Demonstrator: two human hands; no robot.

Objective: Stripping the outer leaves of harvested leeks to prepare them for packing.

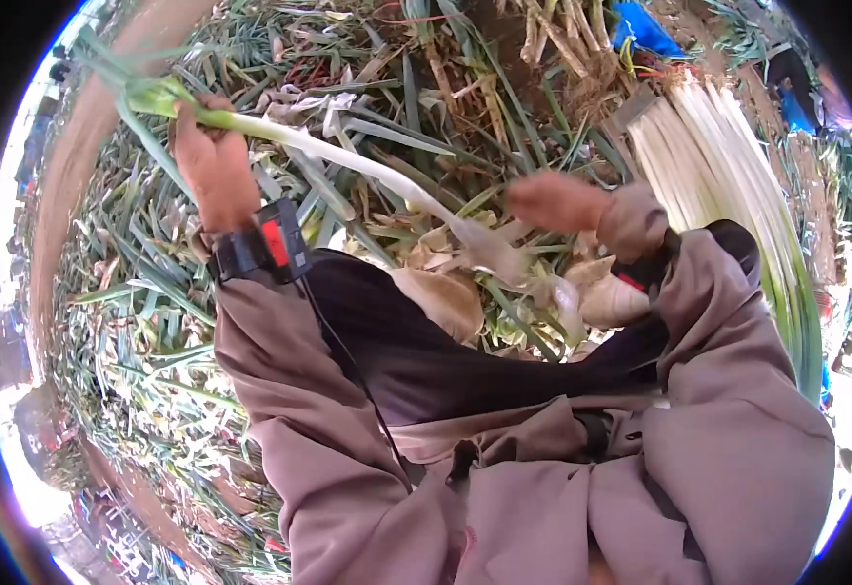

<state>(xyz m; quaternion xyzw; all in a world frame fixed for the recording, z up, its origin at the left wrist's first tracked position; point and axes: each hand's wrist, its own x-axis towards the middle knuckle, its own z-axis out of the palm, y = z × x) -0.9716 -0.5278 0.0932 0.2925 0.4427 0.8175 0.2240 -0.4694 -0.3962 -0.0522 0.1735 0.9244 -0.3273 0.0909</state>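
- The stack of pale stalks (718, 146) is the landmark. The long green-and-white stalk (348, 161) lies left of it, slanting from the leafy top, farthest from the stack, to the blurred pale end nearer to it.
- The left hand (216, 171), well left of the stack, is wrapped around the stalk's green part. That is the only sure hold of the 2 hands, so a slack grip there could let the stalk swing or drop.
- The right hand (557, 200), just left of the stack, is blurred with fingers apparently curled; I cannot tell whether it holds anything. A hard pull from that side could bend or snap the thin white shank.
- The filmy skin (567, 302), left of and below the stack, could snag or tear unevenly, being thin and limp.
- The loose leaves (153, 292), far left of the stack, could soil or tangle with the stalk if it sagged.
- The black cable (348, 346), left of and below the stack, trails from the wrist device (284, 239) and could catch during a wide arm sweep.
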